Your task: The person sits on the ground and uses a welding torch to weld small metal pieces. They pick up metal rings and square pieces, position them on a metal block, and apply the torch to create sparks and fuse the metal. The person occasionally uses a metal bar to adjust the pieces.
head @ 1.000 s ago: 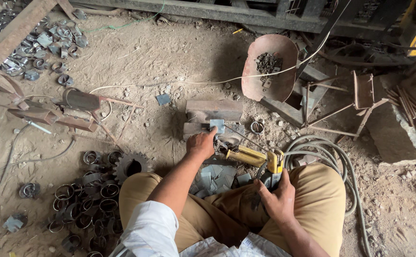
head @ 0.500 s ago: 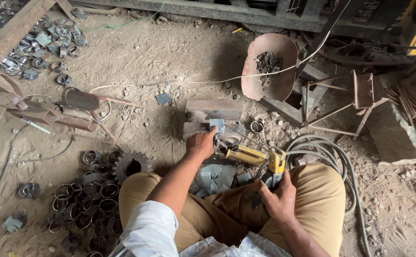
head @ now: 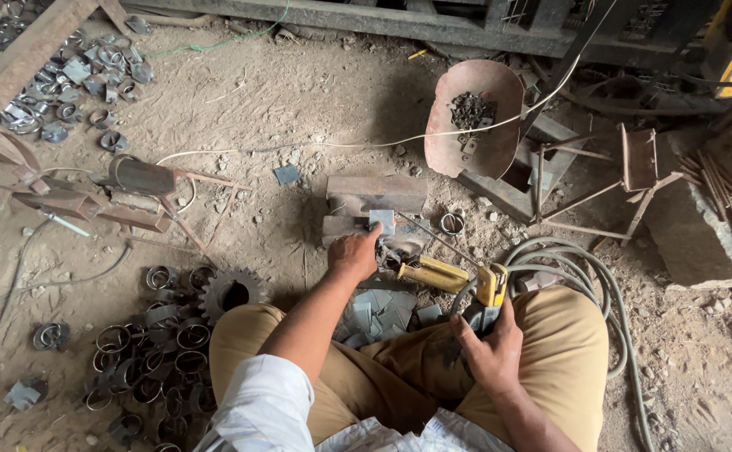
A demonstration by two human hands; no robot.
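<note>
— While the left hand (head: 354,251) is pinching the small plate (head: 382,221) down on the steel block (head: 374,199), is the holder ready?

— It looks so: the right hand (head: 490,350) is clamping shut around the yellow holder (head: 490,289), with the rod (head: 427,233) slanting toward the plate.

— What is making the step go well?

— I'd say keeping the plate flat and square on the block, fingers off the joint, and the cable (head: 584,276) lying slack at the right so nothing is tugging the tip.
</note>
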